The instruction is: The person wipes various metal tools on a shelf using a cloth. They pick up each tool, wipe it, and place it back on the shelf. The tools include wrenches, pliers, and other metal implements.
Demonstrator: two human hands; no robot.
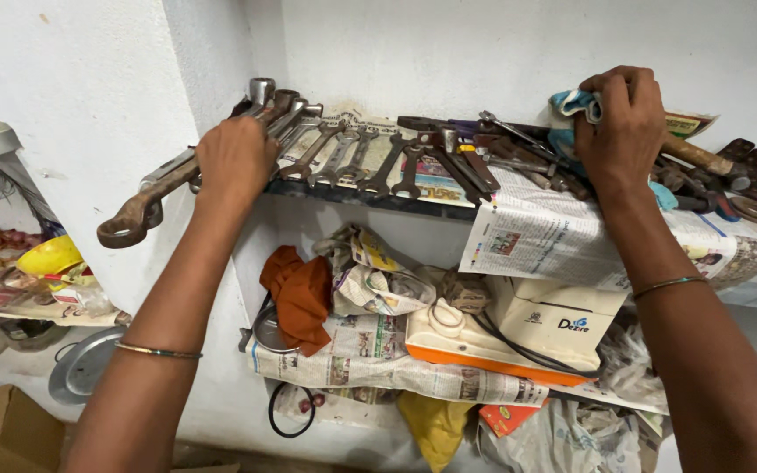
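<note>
A person reaches with both arms to a high shelf point(343, 194) set into a white wall, lined with newspaper point(545, 232) and crowded with tools. The left hand point(237, 158) has its grip closed around a bundle of large rusty spanners point(146, 203), whose ring ends jut out past the shelf's left edge and tilt downward. Just beside that hand, a row of smaller wrenches point(363, 163) lies fanned across the paper. The right hand point(626, 131), well apart at the far end, has its grip clenched on a blue cloth point(573, 105), pressed down over a pile of pliers and other tools point(519, 158). A wooden-handled tool point(698, 158) lies just beyond that hand. Each wrist wears a thin bangle. On the shelf below sit an orange rag point(301, 293), crumpled newspaper and a white box point(558, 320).
</note>
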